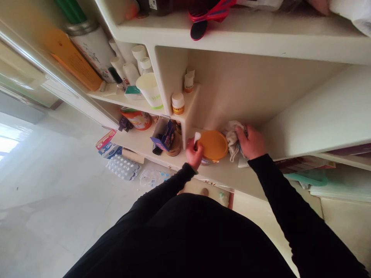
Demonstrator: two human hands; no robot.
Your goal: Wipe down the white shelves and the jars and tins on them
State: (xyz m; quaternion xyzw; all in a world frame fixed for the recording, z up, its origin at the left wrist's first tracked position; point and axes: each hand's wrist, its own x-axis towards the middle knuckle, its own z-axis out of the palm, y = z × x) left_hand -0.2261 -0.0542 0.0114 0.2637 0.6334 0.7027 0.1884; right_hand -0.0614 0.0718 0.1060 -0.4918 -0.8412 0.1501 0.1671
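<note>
A round tin with an orange lid [213, 145] stands on a cream shelf [223, 174] in front of me. My left hand [193, 153] is closed around a small white-capped thing at the tin's left side. My right hand [251, 141] grips a crumpled white cloth [232, 136] just right of the tin, pressed against the shelf near the back wall. Both arms wear black sleeves.
A blue carton [165, 137] and a brown jar stand left of the tin. A red-and-white can [139, 119], small pill bottles [177, 103], a white cup [150, 89] and white bottles fill the shelves to the left. A red-and-black brush [207, 17] lies above. Blister packs [123, 167] lie below.
</note>
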